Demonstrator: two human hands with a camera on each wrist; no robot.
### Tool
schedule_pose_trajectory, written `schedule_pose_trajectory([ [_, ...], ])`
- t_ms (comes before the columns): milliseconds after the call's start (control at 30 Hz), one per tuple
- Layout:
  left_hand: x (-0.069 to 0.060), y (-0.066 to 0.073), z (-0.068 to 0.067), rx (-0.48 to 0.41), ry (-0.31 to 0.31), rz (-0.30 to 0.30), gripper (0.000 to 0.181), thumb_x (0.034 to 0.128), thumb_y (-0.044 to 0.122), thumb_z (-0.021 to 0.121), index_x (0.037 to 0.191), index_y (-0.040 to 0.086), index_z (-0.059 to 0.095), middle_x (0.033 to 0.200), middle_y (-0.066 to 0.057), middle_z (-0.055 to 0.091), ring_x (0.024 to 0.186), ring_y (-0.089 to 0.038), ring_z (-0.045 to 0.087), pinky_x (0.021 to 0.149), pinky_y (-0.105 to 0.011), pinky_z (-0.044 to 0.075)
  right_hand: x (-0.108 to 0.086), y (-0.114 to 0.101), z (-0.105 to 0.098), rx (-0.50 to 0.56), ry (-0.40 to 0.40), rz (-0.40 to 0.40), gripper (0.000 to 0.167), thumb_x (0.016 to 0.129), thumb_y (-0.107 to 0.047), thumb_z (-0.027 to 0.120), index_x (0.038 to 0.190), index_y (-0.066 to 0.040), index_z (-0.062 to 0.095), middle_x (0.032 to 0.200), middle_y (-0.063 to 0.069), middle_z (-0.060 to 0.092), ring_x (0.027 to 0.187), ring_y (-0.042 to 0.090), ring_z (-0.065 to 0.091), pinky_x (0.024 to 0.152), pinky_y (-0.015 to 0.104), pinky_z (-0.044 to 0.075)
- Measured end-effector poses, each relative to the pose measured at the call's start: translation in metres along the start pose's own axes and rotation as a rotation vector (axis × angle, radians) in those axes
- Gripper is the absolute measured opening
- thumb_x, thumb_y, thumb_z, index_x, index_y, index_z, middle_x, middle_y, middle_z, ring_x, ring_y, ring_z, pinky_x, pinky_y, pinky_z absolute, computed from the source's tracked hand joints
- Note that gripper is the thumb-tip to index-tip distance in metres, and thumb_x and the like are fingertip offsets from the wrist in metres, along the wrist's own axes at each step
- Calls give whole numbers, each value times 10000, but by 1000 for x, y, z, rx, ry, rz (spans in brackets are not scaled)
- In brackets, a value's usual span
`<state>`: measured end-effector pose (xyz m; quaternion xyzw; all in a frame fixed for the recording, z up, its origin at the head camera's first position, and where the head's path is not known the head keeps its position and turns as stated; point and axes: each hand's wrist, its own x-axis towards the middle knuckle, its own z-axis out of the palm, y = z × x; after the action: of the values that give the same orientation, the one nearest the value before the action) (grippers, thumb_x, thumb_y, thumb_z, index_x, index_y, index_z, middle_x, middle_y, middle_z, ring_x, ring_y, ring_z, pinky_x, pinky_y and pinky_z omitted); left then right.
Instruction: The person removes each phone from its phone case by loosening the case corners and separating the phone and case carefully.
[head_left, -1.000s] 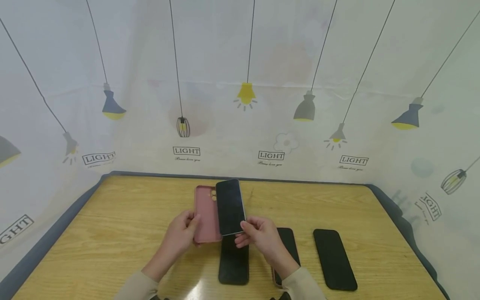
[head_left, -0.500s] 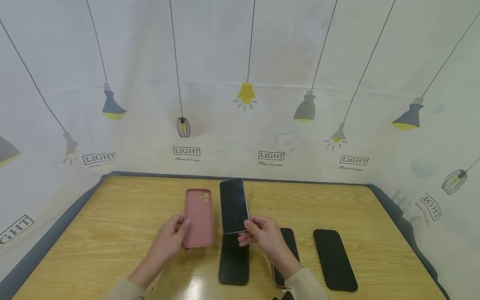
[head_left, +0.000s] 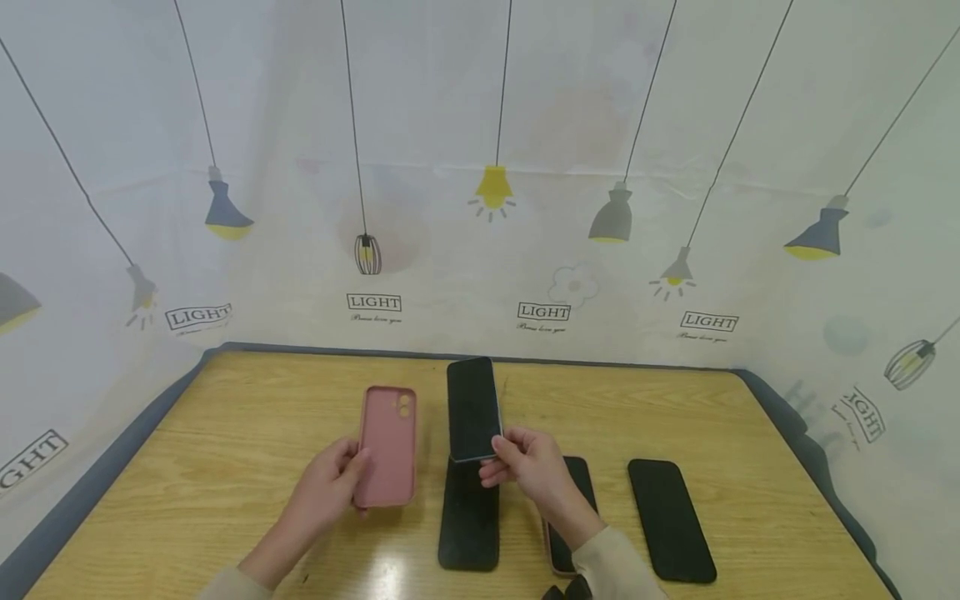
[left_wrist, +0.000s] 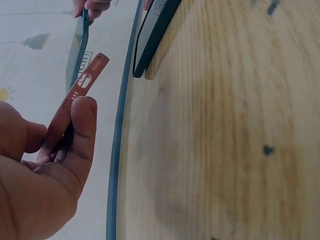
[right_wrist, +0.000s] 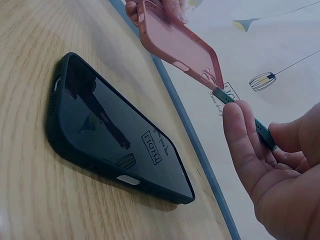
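the empty pink case (head_left: pixel 387 450) is gripped at its left edge by the left hand (head_left: pixel 327 482); a slim phone (head_left: pixel 473 408) is pinched at its lower corner by the right hand (head_left: pixel 534 462), both held above the table (head_left: pixel 247 417). case and phone are fully parted, so separation may be judged done, with neither yet set down. whether the rightmost phone (head_left: pixel 672 521) is cased cannot be told.

Pink case (head_left: pixel 390 450): phone shell, hollow inner side showing, two round camera holes near its upper right corner; gripped along the lower left edge by the left hand (head_left: pixel 327 482).
Dark phone (head_left: pixel 474 408): black screen showing, top leaning slightly left; pinched at the lower right corner by the right hand (head_left: pixel 536 468).
Spacing: both raised between the hands, apart.
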<state>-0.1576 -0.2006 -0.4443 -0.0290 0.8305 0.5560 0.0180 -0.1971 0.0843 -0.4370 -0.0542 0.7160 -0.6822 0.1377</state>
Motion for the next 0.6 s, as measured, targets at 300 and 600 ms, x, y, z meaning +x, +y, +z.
schedule_pose_trajectory([
  [300,-4,-4,1,-41,-41,-15,192,1081,107,518,1120,-65,593,827,-123,654,583,-254,632,546,-377,589,12,-1,2,-9,4,9,217,1079,-66,529,1057,128,624,926,252,741,745,217,758,790,430,641],
  [600,-7,-6,0,-70,-85,-5,189,1081,99,515,1101,-80,574,829,-132,639,608,-251,625,548,-361,597,29,-2,8,-34,5,12,204,1079,-48,513,1042,125,615,863,199,754,742,208,752,780,404,643],
])
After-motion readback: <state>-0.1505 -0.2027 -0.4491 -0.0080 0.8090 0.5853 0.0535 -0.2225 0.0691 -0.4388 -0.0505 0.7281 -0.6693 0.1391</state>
